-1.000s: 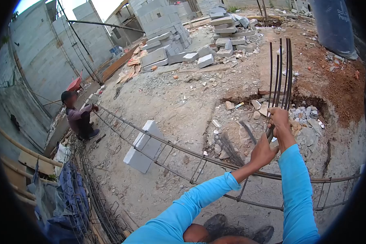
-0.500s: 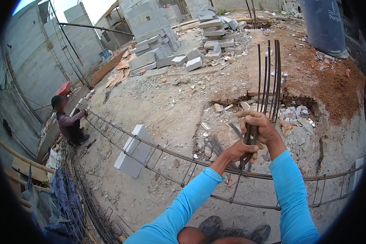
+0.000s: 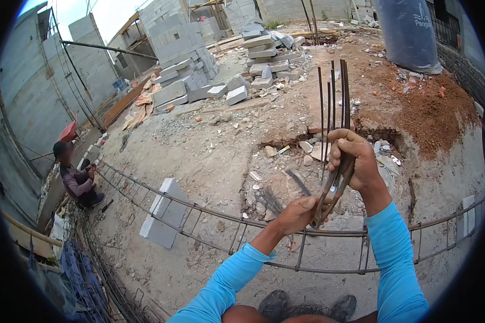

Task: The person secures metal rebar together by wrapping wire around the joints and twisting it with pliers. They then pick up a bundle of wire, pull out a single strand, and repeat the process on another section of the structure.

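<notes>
A long rebar cage (image 3: 264, 222) with wire stirrups lies across in front of me, curving in the lens. My right hand (image 3: 355, 159) is closed around the handles of a pair of pincers (image 3: 333, 195), whose jaws point down at the cage's far bar. The handles are slightly apart. My left hand (image 3: 296, 215) is closed beside the pincer jaws, right at that bar. What its fingertips pinch is hidden. Upright rebars (image 3: 345, 97) rise from the ground behind my right hand.
A pale block (image 3: 167, 215) stands under the cage on the left. A person (image 3: 78, 175) squats at its far left end. Beyond lie a broken pit with rubble (image 3: 307, 153), stacked blocks (image 3: 264, 59) and a blue tank (image 3: 409, 37). Bundled rebar (image 3: 97, 253) lies at lower left.
My view has shifted slightly to the right. My right hand has risen and tilted on the handles, which have spread a little. My left hand has moved lower, near the jaws.
</notes>
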The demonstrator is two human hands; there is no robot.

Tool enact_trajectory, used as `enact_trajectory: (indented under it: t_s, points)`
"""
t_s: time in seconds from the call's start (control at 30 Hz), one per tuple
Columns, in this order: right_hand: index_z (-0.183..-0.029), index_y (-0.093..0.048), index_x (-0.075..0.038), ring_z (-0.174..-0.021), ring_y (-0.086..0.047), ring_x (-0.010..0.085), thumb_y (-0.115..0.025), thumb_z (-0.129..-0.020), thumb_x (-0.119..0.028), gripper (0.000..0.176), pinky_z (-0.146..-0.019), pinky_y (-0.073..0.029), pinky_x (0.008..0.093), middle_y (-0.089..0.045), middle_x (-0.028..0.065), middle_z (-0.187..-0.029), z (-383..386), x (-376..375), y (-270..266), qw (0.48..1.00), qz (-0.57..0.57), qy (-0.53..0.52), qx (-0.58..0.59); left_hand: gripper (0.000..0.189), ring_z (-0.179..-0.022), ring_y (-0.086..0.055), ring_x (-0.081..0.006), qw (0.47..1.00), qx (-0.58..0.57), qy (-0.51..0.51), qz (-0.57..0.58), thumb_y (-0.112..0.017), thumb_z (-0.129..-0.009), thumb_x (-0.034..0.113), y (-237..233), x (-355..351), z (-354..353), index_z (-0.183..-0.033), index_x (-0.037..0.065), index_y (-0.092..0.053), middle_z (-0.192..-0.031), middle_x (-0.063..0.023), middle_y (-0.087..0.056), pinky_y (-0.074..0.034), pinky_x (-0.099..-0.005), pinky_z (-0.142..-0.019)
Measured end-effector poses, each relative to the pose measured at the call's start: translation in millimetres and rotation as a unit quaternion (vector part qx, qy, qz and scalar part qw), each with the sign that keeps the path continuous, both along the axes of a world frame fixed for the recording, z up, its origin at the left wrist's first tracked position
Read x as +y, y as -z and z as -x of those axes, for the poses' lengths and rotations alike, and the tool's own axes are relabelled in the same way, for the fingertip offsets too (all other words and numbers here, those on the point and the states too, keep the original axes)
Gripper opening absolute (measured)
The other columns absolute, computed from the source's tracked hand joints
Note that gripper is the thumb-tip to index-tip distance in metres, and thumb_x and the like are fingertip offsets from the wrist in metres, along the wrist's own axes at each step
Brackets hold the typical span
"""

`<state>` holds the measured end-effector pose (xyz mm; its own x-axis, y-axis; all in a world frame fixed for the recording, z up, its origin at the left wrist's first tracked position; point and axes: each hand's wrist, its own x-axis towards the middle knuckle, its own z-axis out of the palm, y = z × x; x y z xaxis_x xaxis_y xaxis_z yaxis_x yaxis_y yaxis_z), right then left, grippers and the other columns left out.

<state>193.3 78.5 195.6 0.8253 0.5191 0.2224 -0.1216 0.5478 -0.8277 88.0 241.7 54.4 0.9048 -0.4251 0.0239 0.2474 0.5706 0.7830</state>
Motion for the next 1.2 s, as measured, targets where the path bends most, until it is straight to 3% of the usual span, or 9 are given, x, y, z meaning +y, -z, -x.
enact_trajectory:
  t_s: [0.1, 0.2, 0.37, 0.6, 0.93, 1.03, 1.1, 1.13, 1.2]
  points:
    - [-0.115, -0.06, 0.006, -0.066, -0.063, 0.0153, -0.052, -0.097, -0.017, 0.03, -0.062, -0.052, 0.0277, -0.064, 0.0084, -0.075, 9.9, -23.1, -6.8, 0.995, -0.045, -0.083, -0.033, 0.053, -0.103, -0.063, -0.0218, 0.997, 0.026, 0.054, 0.052, -0.063, -0.097, 0.038, 12.8, -13.7, 18.5, -0.13, -0.002, -0.056, -0.111, -0.0116, -0.065, -0.049, -0.0371, -0.09]
    - [-0.111, -0.068, 0.004, -0.074, -0.066, 0.0166, -0.058, -0.096, -0.031, 0.039, -0.069, -0.052, 0.0321, -0.07, 0.0115, -0.079, 19.5, -41.9, -12.7, 0.949, 0.119, 0.001, -0.291, 0.035, -0.087, -0.063, -0.0201, 0.987, 0.066, 0.108, 0.096, -0.071, -0.091, 0.024, 20.5, -26.4, 30.7, -0.116, 0.0, -0.065, -0.095, -0.0072, -0.066, -0.049, -0.0346, -0.079]
    - [-0.114, -0.069, 0.002, -0.073, -0.065, 0.0139, -0.058, -0.098, -0.036, 0.043, -0.069, -0.051, 0.0314, -0.071, 0.0104, -0.08, 34.0, -61.1, -2.5, 0.925, 0.17, -0.005, -0.338, 0.025, -0.081, -0.061, -0.0172, 0.99, 0.07, 0.117, 0.033, -0.071, -0.092, 0.022, 22.4, -29.4, 40.0, -0.106, 0.002, -0.066, -0.089, -0.0059, -0.064, -0.046, -0.0315, -0.071]
    - [-0.124, -0.06, 0.004, -0.076, -0.06, 0.0099, -0.062, -0.098, -0.016, 0.033, -0.063, -0.049, 0.0246, -0.071, 0.0144, -0.096, 48.4, -79.5, 12.3, 0.983, 0.094, -0.085, -0.136, 0.024, -0.075, -0.059, -0.0117, 0.986, 0.068, 0.116, -0.101, -0.068, -0.095, 0.025, 15.1, -49.5, 46.7, -0.106, 0.004, -0.065, -0.086, -0.0014, -0.063, -0.046, -0.0295, -0.067]
    - [-0.137, -0.045, 0.002, -0.105, -0.058, 0.015, -0.064, -0.079, -0.004, 0.061, -0.094, -0.054, 0.0315, -0.055, 0.0174, -0.131, 65.8, -107.2, 37.1, 0.997, -0.006, -0.043, -0.064, 0.018, -0.067, -0.055, -0.0062, 0.982, 0.143, -0.07, -0.103, -0.053, -0.103, 0.026, 51.3, -71.3, 57.1, -0.104, 0.008, -0.054, -0.077, 0.002, -0.055, -0.045, -0.0234, -0.057]
    - [-0.138, -0.043, 0.0, -0.109, -0.055, 0.015, -0.056, -0.078, 0.0, 0.062, -0.099, -0.052, 0.0314, -0.052, 0.0148, -0.127, 57.3, -129.7, 52.5, 0.991, -0.048, 0.042, -0.117, 0.011, -0.063, -0.059, -0.0101, 0.967, 0.185, -0.151, -0.085, -0.048, -0.101, 0.018, 64.1, -74.0, 59.8, -0.093, 0.011, -0.052, -0.075, 0.0026, -0.053, -0.049, -0.027, -0.056]
    - [-0.128, -0.049, -0.005, -0.094, -0.057, 0.0115, -0.047, -0.074, 0.004, 0.055, -0.095, -0.055, 0.0367, -0.054, 0.0058, -0.107, 45.2, -147.0, 61.0, 0.943, -0.001, 0.325, 0.07, 0.009, -0.064, -0.061, -0.0119, 0.961, 0.252, -0.115, 0.007, -0.046, -0.1, 0.017, 72.3, -76.9, 62.3, -0.094, 0.012, -0.051, -0.075, 0.003, -0.052, -0.052, -0.0284, -0.057]
    - [-0.128, -0.049, -0.005, -0.094, -0.057, 0.0115, -0.047, -0.074, 0.004, 0.055, -0.095, -0.055, 0.0367, -0.054, 0.0058, -0.107, 47.7, -151.2, 51.0, 0.944, 0.002, 0.321, 0.072, 0.007, -0.064, -0.061, -0.0116, 0.932, 0.314, -0.182, 0.011, -0.047, -0.1, 0.018, 42.5, -85.9, 68.6, -0.096, 0.013, -0.05, -0.077, 0.0034, -0.051, -0.054, -0.0286, -0.059]
    - [-0.144, -0.041, 0.006, -0.125, -0.052, 0.0472, -0.058, -0.095, -0.051, 0.076, -0.1, -0.047, 0.0539, -0.05, 0.0346, -0.137, 56.6, -157.8, 25.2, 0.965, 0.083, 0.249, -0.007, 0.011, -0.064, -0.059, -0.0107, 0.918, 0.324, -0.228, 0.009, -0.047, -0.102, 0.021, 37.6, -78.2, 62.8, -0.104, 0.011, -0.051, -0.08, 0.002, -0.052, -0.053, -0.0282, -0.059]
